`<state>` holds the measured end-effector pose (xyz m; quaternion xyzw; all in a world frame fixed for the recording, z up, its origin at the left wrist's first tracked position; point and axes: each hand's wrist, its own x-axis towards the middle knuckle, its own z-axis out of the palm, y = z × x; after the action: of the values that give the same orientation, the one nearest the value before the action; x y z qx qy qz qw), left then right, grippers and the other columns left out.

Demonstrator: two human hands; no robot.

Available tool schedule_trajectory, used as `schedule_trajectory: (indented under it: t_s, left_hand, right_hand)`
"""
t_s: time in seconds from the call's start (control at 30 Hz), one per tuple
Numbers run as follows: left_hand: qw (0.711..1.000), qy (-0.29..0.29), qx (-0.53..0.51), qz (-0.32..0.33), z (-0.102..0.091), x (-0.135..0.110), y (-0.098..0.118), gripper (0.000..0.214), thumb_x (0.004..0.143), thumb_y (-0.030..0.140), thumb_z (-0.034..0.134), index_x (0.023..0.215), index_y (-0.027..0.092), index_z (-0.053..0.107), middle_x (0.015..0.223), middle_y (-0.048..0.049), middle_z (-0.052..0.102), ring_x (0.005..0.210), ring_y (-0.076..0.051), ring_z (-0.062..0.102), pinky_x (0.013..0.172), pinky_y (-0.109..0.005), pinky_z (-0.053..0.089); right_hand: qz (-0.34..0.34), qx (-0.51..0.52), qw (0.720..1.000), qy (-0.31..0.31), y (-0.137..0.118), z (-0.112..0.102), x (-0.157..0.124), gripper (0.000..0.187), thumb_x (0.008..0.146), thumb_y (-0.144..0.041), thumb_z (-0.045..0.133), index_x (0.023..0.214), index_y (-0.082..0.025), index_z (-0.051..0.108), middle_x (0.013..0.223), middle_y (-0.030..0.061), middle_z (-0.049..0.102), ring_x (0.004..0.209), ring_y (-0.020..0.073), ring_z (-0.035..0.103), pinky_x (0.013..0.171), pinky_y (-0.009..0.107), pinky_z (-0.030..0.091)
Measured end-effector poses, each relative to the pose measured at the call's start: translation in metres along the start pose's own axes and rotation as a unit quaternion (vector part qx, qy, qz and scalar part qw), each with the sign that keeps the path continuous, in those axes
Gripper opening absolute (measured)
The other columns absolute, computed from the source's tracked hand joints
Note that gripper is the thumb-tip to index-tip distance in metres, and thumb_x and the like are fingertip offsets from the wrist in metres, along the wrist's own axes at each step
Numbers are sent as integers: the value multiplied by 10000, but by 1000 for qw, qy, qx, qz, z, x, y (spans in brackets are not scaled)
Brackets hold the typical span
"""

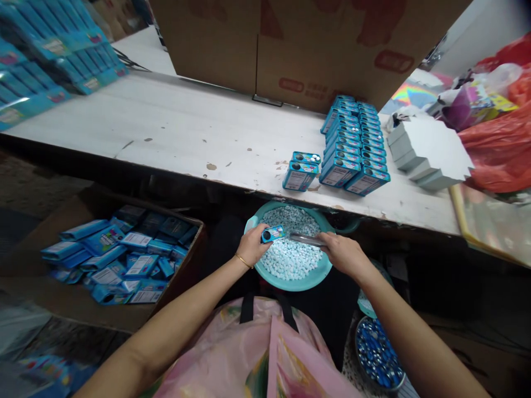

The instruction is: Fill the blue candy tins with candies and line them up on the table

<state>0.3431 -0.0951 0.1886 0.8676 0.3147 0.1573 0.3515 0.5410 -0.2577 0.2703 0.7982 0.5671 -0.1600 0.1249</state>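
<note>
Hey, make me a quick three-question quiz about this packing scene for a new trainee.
1. True or false: the left hand holds a small blue box.
2. What fills the teal basin? A) white pellets B) blue caps C) paper scraps
3. Where is the open carton of loose blue boxes: on the person's left or right?

Key:
1. True.
2. A, the white pellets; the right hand holds a clear, scoop-like piece over them.
3. On the left, below the white table.

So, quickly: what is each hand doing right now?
Left hand: closed on a small blue box.
Right hand: closed on a clear scoop.
</note>
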Motion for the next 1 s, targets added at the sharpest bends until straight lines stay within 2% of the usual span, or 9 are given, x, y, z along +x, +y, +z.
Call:
schedule_trajectory:
  t_s: [0.1, 0.23, 0.33, 0.43, 0.57, 0.67, 0.73, 0.87, 1.0]
  left_hand:
    - [1000, 22, -17, -7, -13, -3, -5, 337, 680, 266, 597, 1008, 219, 531, 883, -1, 612, 801, -163, 572, 701, -251, 427]
    - [997, 60, -20, -37, -31, -6, -10, 356, 677, 290, 605, 1018, 219, 532, 860, 1, 619, 771, -158, 579, 667, -241, 427]
    - [995, 78, -19, -57, -40, -9, -13, 357, 668, 321, 619, 999, 214, 536, 846, 5, 624, 746, -151, 582, 657, -236, 429]
    - [994, 86, -24, -69, -45, -11, -15, 347, 676, 351, 612, 986, 211, 541, 838, 7, 628, 721, -142, 582, 661, -236, 434]
    - [992, 98, -27, -77, -45, -13, -20, 359, 676, 387, 608, 979, 207, 545, 841, 4, 634, 719, -145, 585, 667, -238, 436]
    - [993, 87, -21, -80, -37, -11, -21, 371, 675, 376, 610, 999, 212, 535, 841, 1, 633, 722, -149, 587, 661, -238, 434]
    - [995, 69, -13, -72, -29, -9, -18, 374, 681, 341, 604, 1024, 218, 523, 861, -4, 629, 749, -157, 588, 667, -242, 433]
    - [999, 16, 11, -32, -11, -2, -6, 347, 688, 281, 588, 1023, 234, 517, 901, -7, 618, 828, -177, 581, 710, -259, 428]
    - [999, -22, 34, -3, 5, 1, 6, 353, 685, 251, 591, 1028, 233, 508, 924, -14, 610, 879, -195, 566, 755, -284, 423]
  right_hand:
    - [63, 91, 993, -40, 7, 55, 29, 265, 824, -175, 403, 1052, -197, 536, 968, 99, 600, 854, 209, 574, 713, 310, 392]
    - [46, 190, 980, -21, -34, 109, 72, 287, 829, -165, 396, 1075, -208, 539, 994, 67, 611, 914, 193, 559, 767, 284, 385]
    - [15, 268, 963, 5, -66, 127, 93, 333, 822, -189, 416, 1143, -218, 498, 1059, 35, 597, 952, 172, 542, 783, 248, 388]
    - [-7, 336, 942, 26, -68, 132, 97, 339, 787, -181, 448, 1119, -174, 510, 1043, 37, 601, 916, 155, 548, 785, 237, 402]
    - [-32, 398, 915, 54, -36, 117, 78, 329, 752, -198, 479, 1076, -166, 525, 975, 32, 609, 865, 145, 551, 782, 257, 419]
    - [-60, 449, 889, 74, -11, 86, 52, 330, 743, -239, 506, 1064, -169, 536, 935, 36, 612, 841, 157, 549, 770, 281, 423]
    - [-76, 455, 884, 75, -2, 60, 34, 342, 754, -271, 508, 1082, -177, 536, 952, 37, 615, 855, 164, 548, 773, 285, 418]
    - [-96, 356, 929, 47, -2, 7, 8, 350, 803, -298, 464, 1139, -221, 519, 1010, 21, 622, 903, 165, 554, 779, 268, 406]
    - [-86, 173, 981, 23, -19, -27, -1, 344, 823, -292, 426, 1155, -271, 511, 1074, 26, 611, 966, 188, 551, 788, 277, 396]
